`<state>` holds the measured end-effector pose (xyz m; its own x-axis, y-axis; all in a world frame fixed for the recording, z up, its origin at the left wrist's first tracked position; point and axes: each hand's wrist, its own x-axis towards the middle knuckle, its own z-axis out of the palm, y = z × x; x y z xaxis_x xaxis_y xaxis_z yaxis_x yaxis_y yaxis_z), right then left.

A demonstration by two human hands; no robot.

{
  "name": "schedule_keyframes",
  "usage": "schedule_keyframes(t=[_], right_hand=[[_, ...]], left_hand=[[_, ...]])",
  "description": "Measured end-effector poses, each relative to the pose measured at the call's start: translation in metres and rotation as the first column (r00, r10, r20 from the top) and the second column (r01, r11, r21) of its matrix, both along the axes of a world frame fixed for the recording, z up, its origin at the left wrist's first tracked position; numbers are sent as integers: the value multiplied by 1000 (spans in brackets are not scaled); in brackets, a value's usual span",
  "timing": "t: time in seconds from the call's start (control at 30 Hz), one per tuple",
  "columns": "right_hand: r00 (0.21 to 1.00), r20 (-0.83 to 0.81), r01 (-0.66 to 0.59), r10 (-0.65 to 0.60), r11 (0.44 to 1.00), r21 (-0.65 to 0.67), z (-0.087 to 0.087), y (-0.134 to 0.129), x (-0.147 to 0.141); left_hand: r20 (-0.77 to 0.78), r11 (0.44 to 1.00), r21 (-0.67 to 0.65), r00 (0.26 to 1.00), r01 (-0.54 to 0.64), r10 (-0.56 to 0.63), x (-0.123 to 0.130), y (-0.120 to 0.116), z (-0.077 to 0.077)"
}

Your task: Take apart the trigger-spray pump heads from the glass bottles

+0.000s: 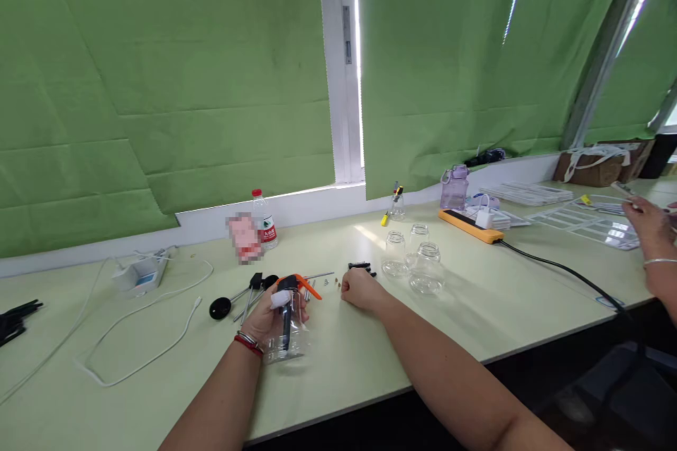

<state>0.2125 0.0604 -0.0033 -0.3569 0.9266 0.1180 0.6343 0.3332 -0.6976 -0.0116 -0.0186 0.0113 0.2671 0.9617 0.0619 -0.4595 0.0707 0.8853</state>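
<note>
A: What was nearest, low in the frame?

B: The person's left hand [264, 315], just left of centre in the lower half, was clamped around a clear jar [296, 347]. A black top [287, 283] with an orange lever [311, 287] sat at the jar's mouth, and a dark tube [286, 330] ran down inside.

A: Were the two hands together?

B: No, apart. The right hand [363, 289] was near the middle of the frame, its fingers curled in close to the counter [349, 359]. I couldn't tell whether they pinched anything.

A: What lay around them?

B: Small metal bits [326, 282] lay just left of the right hand, and black pieces [360, 266] just beyond it. Past the left hand were metal rods with black discs [221, 308].

A: And farther back?

B: Three clear jars [426, 275] with threaded necks stood close together, right of centre. Another person's hand [648, 225] showed at the right edge. An orange power strip [470, 225] lay right of centre, and a red-capped bottle [269, 232] stood left of centre. Beyond it all, green shades [159, 84] spread across the top of the frame.
</note>
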Motion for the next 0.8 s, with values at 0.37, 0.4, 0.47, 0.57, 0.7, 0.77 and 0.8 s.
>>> schedule_keyframes(t=[0.37, 0.4, 0.47, 0.57, 0.7, 0.77, 0.8], right_hand=[[991, 84, 98, -102, 994, 46, 0, 3, -5], [991, 84, 103, -107, 993, 58, -1, 5, -6], [990, 82, 108, -115, 991, 83, -4, 8, -9], [990, 75, 110, -118, 987, 114, -9, 13, -12], [992, 52, 106, -113, 986, 126, -10, 14, -13], [993, 29, 108, -112, 987, 122, -9, 13, -12], [993, 10, 111, -113, 987, 116, -8, 12, -10]], left_hand=[[-13, 999, -15, 999, -37, 37, 5, -2, 3], [-15, 999, -17, 999, -38, 37, 5, -2, 3], [-14, 999, -17, 999, -36, 36, 5, -2, 4], [-17, 1000, -14, 999, -27, 27, 5, -3, 4], [-13, 1000, -15, 1000, -24, 24, 5, -3, 4], [-8, 1000, -20, 1000, -16, 16, 5, -2, 4], [-7, 1000, -20, 1000, -12, 12, 4, -1, 3]])
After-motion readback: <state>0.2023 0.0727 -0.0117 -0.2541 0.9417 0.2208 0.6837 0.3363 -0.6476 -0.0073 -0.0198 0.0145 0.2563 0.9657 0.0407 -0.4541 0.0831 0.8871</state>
